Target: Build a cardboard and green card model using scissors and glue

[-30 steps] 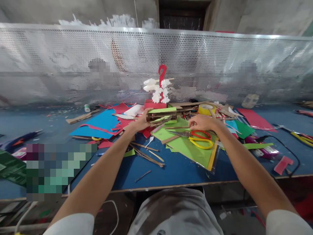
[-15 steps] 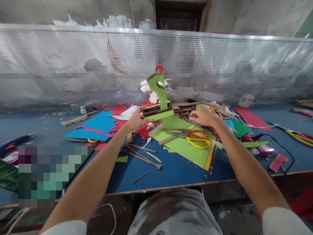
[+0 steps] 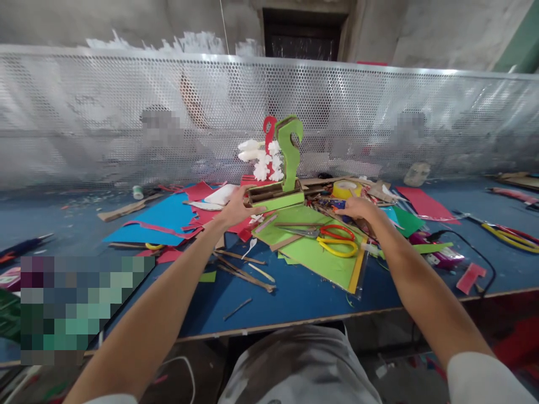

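Note:
My left hand (image 3: 239,209) is closed on the left end of a green cardboard box (image 3: 281,200) and holds it up over the clutter. A green hook-shaped piece (image 3: 290,151) rises from the box's open, brown-sided top. To the right, my right hand (image 3: 357,209) is closed round a blue tool (image 3: 338,204) with a bit of orange; most of it is hidden, so its kind is unclear. Below and between the hands, scissors (image 3: 332,238) with red and yellow handles lie on green sheets (image 3: 324,266).
Behind the box stands a red hook-shaped piece (image 3: 269,134) with white flower-like shapes (image 3: 261,170). Yellow tape (image 3: 346,189) lies behind my right hand. Blue sheets (image 3: 155,219), brown strips (image 3: 248,275) and pliers (image 3: 505,233) lie about. A perforated metal screen (image 3: 236,101) borders the table's back.
The green box and its hook-shaped piece have turned more upright and shifted slightly right. My right hand has moved right and now has the blue tool in it.

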Tool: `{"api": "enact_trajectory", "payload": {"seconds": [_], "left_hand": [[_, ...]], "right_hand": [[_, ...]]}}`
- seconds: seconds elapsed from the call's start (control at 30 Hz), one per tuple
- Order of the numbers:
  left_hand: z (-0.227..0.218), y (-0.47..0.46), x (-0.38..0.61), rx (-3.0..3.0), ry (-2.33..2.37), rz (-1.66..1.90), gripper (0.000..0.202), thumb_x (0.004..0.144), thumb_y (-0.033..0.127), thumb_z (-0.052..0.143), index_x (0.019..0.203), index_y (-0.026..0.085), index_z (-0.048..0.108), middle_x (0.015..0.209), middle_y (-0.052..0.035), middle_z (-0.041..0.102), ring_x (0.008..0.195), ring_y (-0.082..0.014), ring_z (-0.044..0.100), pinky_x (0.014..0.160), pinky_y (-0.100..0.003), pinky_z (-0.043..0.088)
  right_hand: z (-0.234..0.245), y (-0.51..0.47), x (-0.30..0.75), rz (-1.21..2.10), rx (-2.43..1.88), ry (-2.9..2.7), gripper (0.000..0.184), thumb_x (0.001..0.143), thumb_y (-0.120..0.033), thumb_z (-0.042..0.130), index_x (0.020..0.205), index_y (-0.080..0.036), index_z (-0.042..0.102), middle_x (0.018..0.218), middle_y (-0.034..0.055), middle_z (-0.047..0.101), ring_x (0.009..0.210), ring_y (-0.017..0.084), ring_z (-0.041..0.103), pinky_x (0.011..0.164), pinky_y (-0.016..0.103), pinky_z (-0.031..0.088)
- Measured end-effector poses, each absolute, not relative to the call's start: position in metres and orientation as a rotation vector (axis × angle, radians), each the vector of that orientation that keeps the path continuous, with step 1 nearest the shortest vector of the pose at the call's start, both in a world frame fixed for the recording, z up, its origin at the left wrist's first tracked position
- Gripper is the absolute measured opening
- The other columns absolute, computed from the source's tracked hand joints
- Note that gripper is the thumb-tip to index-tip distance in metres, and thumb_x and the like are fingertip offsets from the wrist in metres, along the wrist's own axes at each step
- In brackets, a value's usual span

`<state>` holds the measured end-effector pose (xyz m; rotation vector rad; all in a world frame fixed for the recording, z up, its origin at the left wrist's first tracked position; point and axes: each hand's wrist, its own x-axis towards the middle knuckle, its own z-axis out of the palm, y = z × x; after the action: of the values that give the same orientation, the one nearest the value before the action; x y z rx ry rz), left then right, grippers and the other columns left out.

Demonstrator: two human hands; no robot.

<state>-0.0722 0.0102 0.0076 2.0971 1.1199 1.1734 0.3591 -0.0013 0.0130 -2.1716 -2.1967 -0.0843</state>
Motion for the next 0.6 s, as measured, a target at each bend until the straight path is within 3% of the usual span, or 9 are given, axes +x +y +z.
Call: {"api": "enact_trajectory", "payload": {"seconds": [0.2,0.33,0.43,0.6], "left_hand": [[0.001,0.011,-0.068,2.106,1.132,1.153,0.093,0.066,0.061,0.092,0.138,0.019,0.051,0.129,-0.0128,0.07,0.12,-0.0322,0.07,0.101,-0.047,0.061],[-0.013,0.02,-0.071,2.094,1.106,1.132,0.094,0.067,0.063,0.089,0.141,0.021,0.05,0.133,-0.0127,0.069,0.122,-0.0328,0.07,0.106,-0.049,0.058],[-0.021,0.025,-0.073,2.12,1.103,1.147,0.094,0.069,0.064,0.086,0.143,0.02,0.048,0.139,-0.0147,0.067,0.125,-0.0336,0.068,0.109,-0.052,0.055],[-0.026,0.028,-0.076,2.199,1.028,1.107,0.097,0.077,0.062,0.082,0.154,0.02,0.04,0.151,-0.0185,0.058,0.132,-0.0345,0.063,0.111,-0.052,0.054]], "right_hand": [[0.035,-0.012,0.366,0.192,-2.131,-2.168,0.046,0.093,-0.061,0.066,0.073,-0.019,0.068,0.065,0.0088,0.065,0.069,0.026,0.065,0.067,0.035,0.046],[0.043,-0.026,0.373,0.487,-1.708,-2.092,0.037,0.087,-0.057,0.072,0.09,-0.021,0.067,0.085,0.0085,0.072,0.082,0.027,0.067,0.076,0.038,0.052],[0.039,-0.033,0.367,0.735,-1.379,-1.951,0.044,0.082,-0.057,0.076,0.107,-0.023,0.061,0.099,0.0077,0.074,0.091,0.026,0.069,0.083,0.041,0.055],[0.03,-0.032,0.345,0.841,-1.19,-1.894,0.049,0.072,-0.051,0.085,0.103,-0.025,0.057,0.093,0.0049,0.074,0.086,0.026,0.068,0.082,0.044,0.056]]}}
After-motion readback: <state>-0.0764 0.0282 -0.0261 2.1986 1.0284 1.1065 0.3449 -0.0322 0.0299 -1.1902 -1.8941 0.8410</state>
